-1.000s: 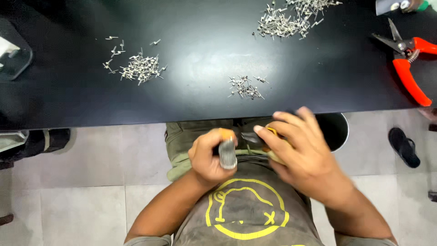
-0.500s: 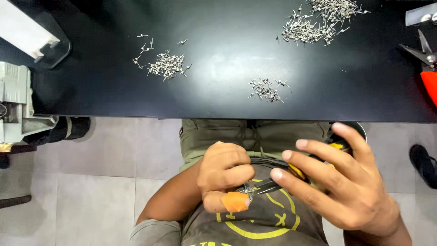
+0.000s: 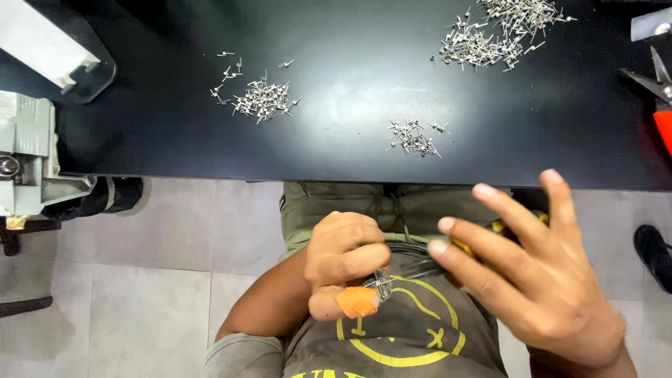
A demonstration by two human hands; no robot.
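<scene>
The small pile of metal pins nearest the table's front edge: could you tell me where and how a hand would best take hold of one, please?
Probably pinch a stray pin at the fringe of the small pile, coming from above and the near edge. The pins lie flat and tangled on the black table, so the loose outer ones should lift free most easily.

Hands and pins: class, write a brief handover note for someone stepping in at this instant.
Left hand: closed, taped thumb pinching a small bundle of metal pins at the lap.
Right hand: open, fingers spread beside the bundle, over a dark tool that is mostly hidden.
Black table: three loose pin heaps, left, middle, large far right; orange-handled cutters at the right edge.
Done: one bundle gathered.
Left: heaps lie loose.
</scene>
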